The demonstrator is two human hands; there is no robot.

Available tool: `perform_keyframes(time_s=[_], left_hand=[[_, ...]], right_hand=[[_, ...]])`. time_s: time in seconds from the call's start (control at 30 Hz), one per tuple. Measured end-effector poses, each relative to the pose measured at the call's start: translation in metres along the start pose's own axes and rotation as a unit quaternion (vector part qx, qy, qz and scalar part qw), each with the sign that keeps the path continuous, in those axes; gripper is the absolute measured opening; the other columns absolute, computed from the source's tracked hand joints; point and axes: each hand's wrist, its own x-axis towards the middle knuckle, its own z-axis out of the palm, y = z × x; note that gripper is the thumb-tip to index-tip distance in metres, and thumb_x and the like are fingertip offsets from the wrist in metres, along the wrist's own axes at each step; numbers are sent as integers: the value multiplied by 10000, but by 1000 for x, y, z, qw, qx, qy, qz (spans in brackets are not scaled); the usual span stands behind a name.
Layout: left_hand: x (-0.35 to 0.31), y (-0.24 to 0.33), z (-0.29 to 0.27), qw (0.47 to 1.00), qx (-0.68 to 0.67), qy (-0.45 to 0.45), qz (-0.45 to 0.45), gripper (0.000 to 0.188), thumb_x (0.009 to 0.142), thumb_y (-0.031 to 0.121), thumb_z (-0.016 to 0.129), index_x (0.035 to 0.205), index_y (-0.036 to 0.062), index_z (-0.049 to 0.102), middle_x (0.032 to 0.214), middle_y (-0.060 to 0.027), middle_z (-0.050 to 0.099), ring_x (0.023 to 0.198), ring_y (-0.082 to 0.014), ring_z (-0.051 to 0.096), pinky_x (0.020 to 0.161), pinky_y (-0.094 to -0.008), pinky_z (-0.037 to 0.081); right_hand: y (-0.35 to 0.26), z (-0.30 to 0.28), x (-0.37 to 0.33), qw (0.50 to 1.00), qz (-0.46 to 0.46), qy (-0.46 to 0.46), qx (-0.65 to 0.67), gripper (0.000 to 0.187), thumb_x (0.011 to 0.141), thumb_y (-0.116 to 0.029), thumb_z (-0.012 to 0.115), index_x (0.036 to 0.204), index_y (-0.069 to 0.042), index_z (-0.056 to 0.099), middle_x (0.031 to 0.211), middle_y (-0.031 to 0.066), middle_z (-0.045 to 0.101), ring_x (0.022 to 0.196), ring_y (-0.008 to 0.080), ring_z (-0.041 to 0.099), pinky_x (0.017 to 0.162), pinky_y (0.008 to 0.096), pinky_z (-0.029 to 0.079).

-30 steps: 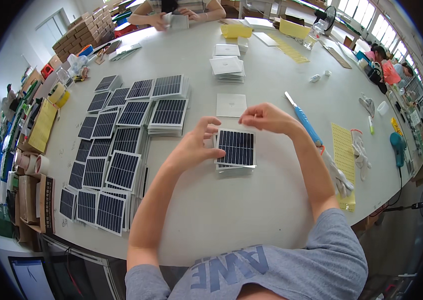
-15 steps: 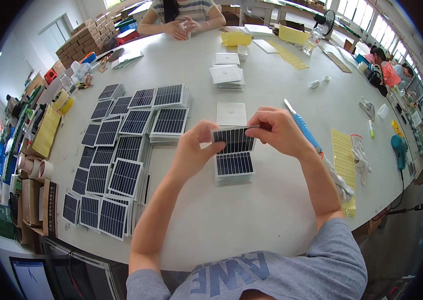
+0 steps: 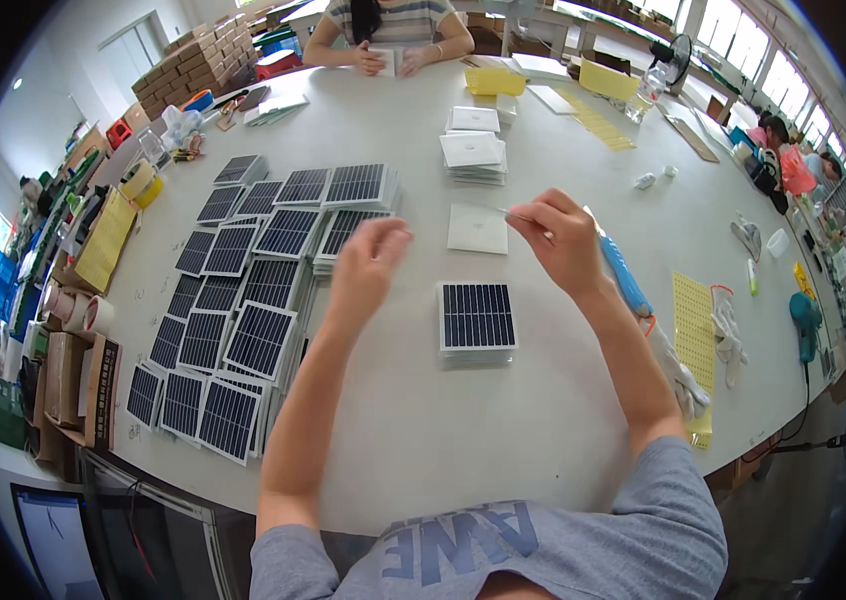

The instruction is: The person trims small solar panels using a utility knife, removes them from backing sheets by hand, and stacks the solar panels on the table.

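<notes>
My right hand (image 3: 558, 235) pinches a small solar panel (image 3: 515, 214), seen almost edge-on as a thin strip. It is above and beside a white panel back (image 3: 477, 236) lying on the table. My left hand (image 3: 373, 272), smeared by motion, is off to the left near the rows of dark solar panels (image 3: 290, 232); its fingers cannot be made out clearly. Between my forearms a short stack of solar panels (image 3: 478, 316) lies face up. Farther off, white panels (image 3: 473, 150) lie face down in a pile.
To the right are a blue-handled knife (image 3: 618, 265), a yellow dotted sheet (image 3: 695, 340), white gloves (image 3: 728, 325) and a teal heat tool (image 3: 804, 320). Tape rolls (image 3: 141, 184) and cartons stand at the left edge. Across the table (image 3: 393, 430) a person holds a small white item.
My left hand has let go of the panel and moved left. My right hand has taken the panel away from the short stack, tilting it edge-on.
</notes>
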Motion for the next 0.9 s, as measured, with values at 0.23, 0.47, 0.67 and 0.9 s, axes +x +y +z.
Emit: perform_keyframes(time_s=[0.23, 0.47, 0.67, 0.9], left_hand=[[-33, -5, 32, 952, 190, -236, 40, 898, 703, 324, 867, 1410, 36, 395, 1355, -206, 469, 1260, -278, 478, 1075, -413, 391], [-36, -6, 24, 981, 27, -186, -46, 1048, 651, 251, 890, 1470, 106, 253, 1422, -299, 398, 1361, -363, 408, 1106, -439, 370], [-25, -9, 25, 941, 165, -296, -25, 1179, 622, 232, 914, 1524, 71, 173, 1434, -183, 402, 1304, -318, 450, 1115, -429, 350], [-37, -7, 23, 965, 79, -246, -34, 1016, 646, 209, 900, 1461, 156, 295, 1359, -122, 473, 1274, -266, 464, 1104, -419, 342]], right_hand=[[52, 22, -40, 983, 102, -151, -34, 158, 830, -141, 761, 955, -48, 731, 877, 59, 615, 681, 186, 609, 603, 311, 493], [2, -10, -5, 885, 337, -249, 204, 159, 943, -165, 665, 942, -12, 706, 694, -8, 617, 597, 64, 570, 524, 239, 453], [66, 22, -37, 996, 17, -88, 2, 111, 916, -114, 672, 982, -54, 737, 988, 107, 652, 801, 172, 642, 629, 264, 499], [-1, -2, -10, 853, 333, -334, 222, 181, 963, -185, 637, 991, -20, 707, 770, -13, 620, 651, 67, 520, 586, 228, 434]])
